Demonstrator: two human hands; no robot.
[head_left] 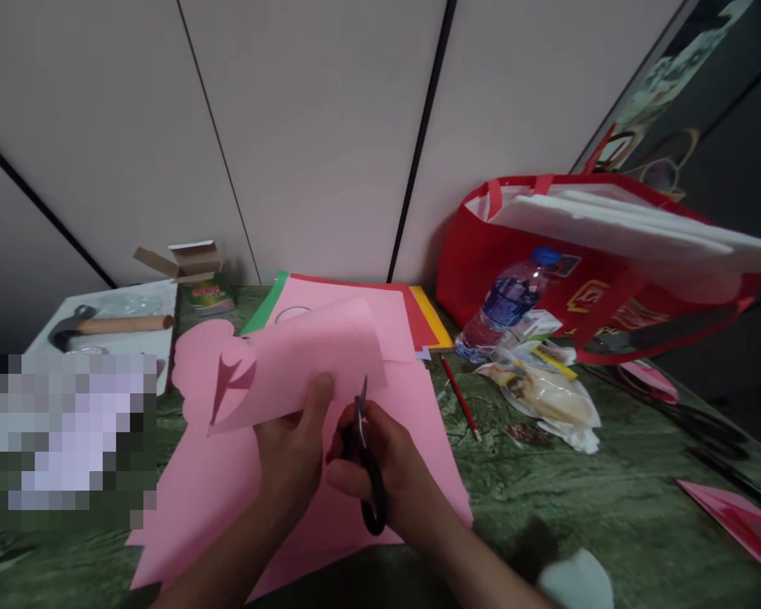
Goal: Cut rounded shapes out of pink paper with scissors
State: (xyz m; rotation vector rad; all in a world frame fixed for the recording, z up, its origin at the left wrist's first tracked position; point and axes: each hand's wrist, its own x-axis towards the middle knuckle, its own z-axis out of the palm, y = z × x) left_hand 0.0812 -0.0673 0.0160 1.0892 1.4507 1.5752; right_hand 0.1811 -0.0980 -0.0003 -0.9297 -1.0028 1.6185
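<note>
My left hand (295,448) grips a partly cut sheet of pink paper (310,355), thumb on top near its lower edge. The sheet is lifted and curled, and its left end shows a scalloped, cloud-like outline. In my right hand (386,465) is a pair of scissors (363,423) with black handles. Their blades point up and away from me, close to the right part of the sheet's lower edge. I cannot tell whether the blades touch the paper. More pink sheets (418,448) lie flat beneath both hands.
Green, red and yellow sheets (440,321) lie behind. A red pencil (460,397), a water bottle (507,304), plastic packaging (551,389) and a red bag (482,254) stand or lie to the right. A hammer (127,323) and small open box (209,292) are at left.
</note>
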